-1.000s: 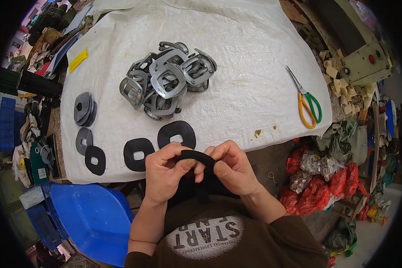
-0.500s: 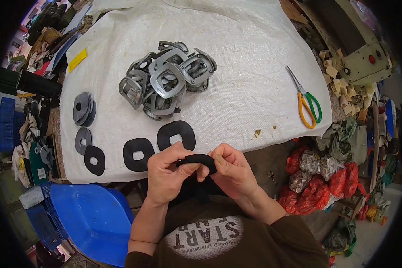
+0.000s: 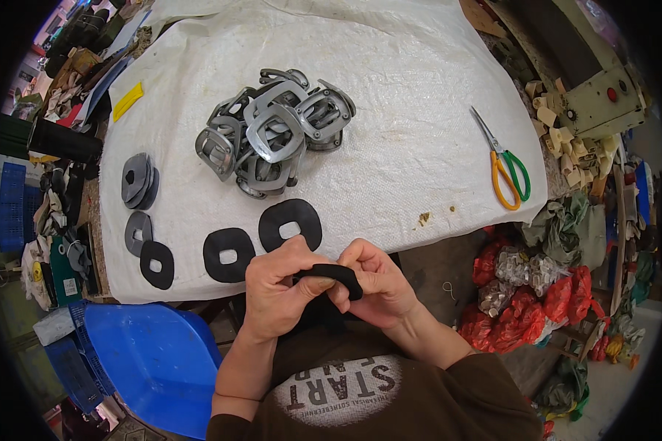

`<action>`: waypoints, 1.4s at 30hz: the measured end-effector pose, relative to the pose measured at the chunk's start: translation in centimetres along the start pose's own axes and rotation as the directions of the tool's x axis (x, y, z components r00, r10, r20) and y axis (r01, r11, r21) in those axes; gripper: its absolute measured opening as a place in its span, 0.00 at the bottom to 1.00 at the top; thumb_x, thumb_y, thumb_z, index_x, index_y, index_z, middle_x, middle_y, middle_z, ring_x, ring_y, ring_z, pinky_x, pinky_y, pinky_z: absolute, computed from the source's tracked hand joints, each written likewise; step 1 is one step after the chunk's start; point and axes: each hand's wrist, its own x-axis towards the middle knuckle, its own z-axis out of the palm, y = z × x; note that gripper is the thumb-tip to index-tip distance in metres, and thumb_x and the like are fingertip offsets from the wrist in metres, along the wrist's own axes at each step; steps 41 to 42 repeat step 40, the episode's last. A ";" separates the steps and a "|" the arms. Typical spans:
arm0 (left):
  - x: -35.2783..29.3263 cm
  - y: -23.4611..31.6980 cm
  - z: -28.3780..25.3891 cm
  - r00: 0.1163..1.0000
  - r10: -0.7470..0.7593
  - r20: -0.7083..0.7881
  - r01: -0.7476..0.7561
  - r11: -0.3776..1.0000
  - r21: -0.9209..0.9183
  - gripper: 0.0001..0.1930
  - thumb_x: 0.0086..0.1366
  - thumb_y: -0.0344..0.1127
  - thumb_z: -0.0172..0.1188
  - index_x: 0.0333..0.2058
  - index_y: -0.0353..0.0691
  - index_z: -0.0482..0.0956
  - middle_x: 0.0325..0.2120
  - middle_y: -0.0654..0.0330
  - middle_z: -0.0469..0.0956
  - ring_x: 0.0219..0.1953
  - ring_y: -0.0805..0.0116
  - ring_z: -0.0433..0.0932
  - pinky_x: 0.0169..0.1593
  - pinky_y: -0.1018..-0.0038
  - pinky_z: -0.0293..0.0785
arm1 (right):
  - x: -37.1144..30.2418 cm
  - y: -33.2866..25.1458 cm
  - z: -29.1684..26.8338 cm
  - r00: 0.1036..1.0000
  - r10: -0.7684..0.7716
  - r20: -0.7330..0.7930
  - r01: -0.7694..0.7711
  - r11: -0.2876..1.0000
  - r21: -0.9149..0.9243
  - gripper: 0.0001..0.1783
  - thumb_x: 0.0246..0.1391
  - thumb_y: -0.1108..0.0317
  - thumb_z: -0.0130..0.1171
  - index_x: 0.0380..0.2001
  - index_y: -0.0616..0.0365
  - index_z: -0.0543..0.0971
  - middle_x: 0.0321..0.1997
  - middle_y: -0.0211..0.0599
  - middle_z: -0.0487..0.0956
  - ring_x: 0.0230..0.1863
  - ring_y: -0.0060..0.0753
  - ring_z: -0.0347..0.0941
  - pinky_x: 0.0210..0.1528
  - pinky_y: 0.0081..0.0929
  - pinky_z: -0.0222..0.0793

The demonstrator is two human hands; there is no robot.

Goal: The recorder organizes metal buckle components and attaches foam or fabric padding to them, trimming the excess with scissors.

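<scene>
Just off the table's front edge, both my hands grip one black ring-shaped pad [image 3: 338, 275], curved and seen almost edge-on. My left hand [image 3: 283, 283] pinches its left end with thumb and fingers. At the right end, the fingers of my right hand [image 3: 381, 283] are closed on it. Most of the pad's opening is hidden. Flat on the cloth beyond my hands lie black square-holed pads: one [image 3: 307, 213] nearest my fingers, another [image 3: 212, 264] to its left, and a third [image 3: 157, 278] farther left, partly over a grey pad [image 3: 132, 235].
A heap of grey metal frames [image 3: 272, 132] sits mid-table on the white woven sheet [image 3: 412, 117]. Scissors [image 3: 504, 165] with orange and green handles lie right. A stack of grey pads [image 3: 136, 180] stands left. Below are a blue basin [image 3: 147, 360] and red bags [image 3: 515, 323].
My right hand has shifted slightly and its fingers have changed their hold. The black pad has tilted, its right end now lower and more curved.
</scene>
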 end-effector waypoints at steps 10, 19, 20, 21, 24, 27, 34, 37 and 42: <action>0.2 0.4 0.0 1.000 -0.004 -0.031 0.009 0.986 0.168 0.07 0.53 0.35 0.64 0.29 0.37 0.81 0.17 0.68 0.76 0.21 0.78 0.62 0.27 0.79 0.59 | 0.0 -1.1 0.7 0.992 -0.106 -0.065 0.075 0.928 -0.365 0.09 0.59 0.67 0.49 0.37 0.61 0.68 0.32 0.42 0.76 0.34 0.31 0.73 0.41 0.29 0.69; 0.6 0.7 0.3 0.992 0.125 0.000 -0.120 0.950 0.289 0.05 0.52 0.32 0.64 0.28 0.38 0.81 0.18 0.66 0.77 0.21 0.75 0.66 0.30 0.78 0.61 | -0.2 -0.7 1.6 0.976 -0.159 -0.148 0.099 0.933 -0.347 0.07 0.58 0.67 0.50 0.31 0.59 0.67 0.31 0.45 0.74 0.34 0.37 0.72 0.41 0.33 0.68; 0.5 0.8 0.4 0.992 0.125 0.001 -0.120 0.950 0.289 0.05 0.52 0.32 0.64 0.28 0.38 0.81 0.18 0.66 0.77 0.21 0.75 0.66 0.30 0.78 0.61 | -0.2 -0.6 1.7 0.974 -0.133 -0.182 0.071 0.947 -0.312 0.07 0.58 0.68 0.50 0.31 0.60 0.67 0.31 0.45 0.74 0.35 0.36 0.72 0.41 0.32 0.67; 0.5 0.9 0.5 0.992 0.128 -0.002 -0.122 0.948 0.293 0.05 0.51 0.31 0.64 0.28 0.38 0.81 0.18 0.66 0.77 0.21 0.75 0.67 0.30 0.78 0.62 | -0.2 -0.6 1.7 0.971 -0.105 -0.214 0.043 0.960 -0.276 0.06 0.58 0.69 0.50 0.32 0.60 0.67 0.31 0.45 0.74 0.35 0.36 0.72 0.41 0.32 0.67; 0.5 0.7 0.3 0.982 0.185 0.028 -0.184 0.927 0.327 0.05 0.49 0.30 0.65 0.27 0.38 0.81 0.18 0.66 0.77 0.21 0.74 0.68 0.29 0.78 0.62 | -0.2 -0.7 1.1 0.992 -0.033 -0.122 0.010 0.982 -0.189 0.07 0.57 0.68 0.52 0.33 0.60 0.68 0.31 0.41 0.76 0.34 0.30 0.73 0.41 0.28 0.67; 0.6 0.6 0.3 0.964 0.249 0.089 -0.264 0.895 0.360 0.06 0.47 0.29 0.66 0.27 0.38 0.81 0.18 0.66 0.77 0.21 0.73 0.68 0.29 0.79 0.63 | -0.4 -0.8 0.6 0.998 0.031 -0.060 -0.034 0.998 -0.055 0.09 0.55 0.70 0.54 0.34 0.62 0.68 0.34 0.46 0.75 0.32 0.34 0.73 0.37 0.30 0.69; 0.7 1.0 0.4 0.967 0.241 0.086 -0.256 0.889 0.379 0.08 0.48 0.29 0.66 0.29 0.38 0.82 0.20 0.64 0.74 0.22 0.76 0.68 0.26 0.81 0.63 | -0.6 -0.7 0.1 1.000 0.023 -0.009 -0.024 0.994 -0.110 0.09 0.56 0.70 0.54 0.37 0.61 0.69 0.35 0.40 0.75 0.34 0.30 0.74 0.36 0.26 0.71; 0.7 0.9 0.4 0.985 0.170 0.004 -0.161 0.927 0.339 0.08 0.50 0.29 0.66 0.31 0.38 0.82 0.21 0.64 0.73 0.23 0.76 0.69 0.25 0.82 0.64 | -0.4 -0.2 0.3 0.980 -0.153 -0.127 0.121 0.966 -0.227 0.10 0.57 0.69 0.51 0.40 0.62 0.67 0.37 0.51 0.75 0.33 0.37 0.76 0.38 0.30 0.72; 0.6 1.0 0.1 0.995 0.100 -0.027 -0.082 0.919 0.385 0.08 0.51 0.29 0.66 0.32 0.41 0.83 0.21 0.64 0.74 0.24 0.74 0.71 0.27 0.81 0.66 | -0.4 -0.2 -0.3 0.951 -0.309 0.006 0.267 0.814 -0.516 0.13 0.59 0.66 0.48 0.44 0.62 0.66 0.40 0.52 0.74 0.39 0.41 0.75 0.45 0.34 0.70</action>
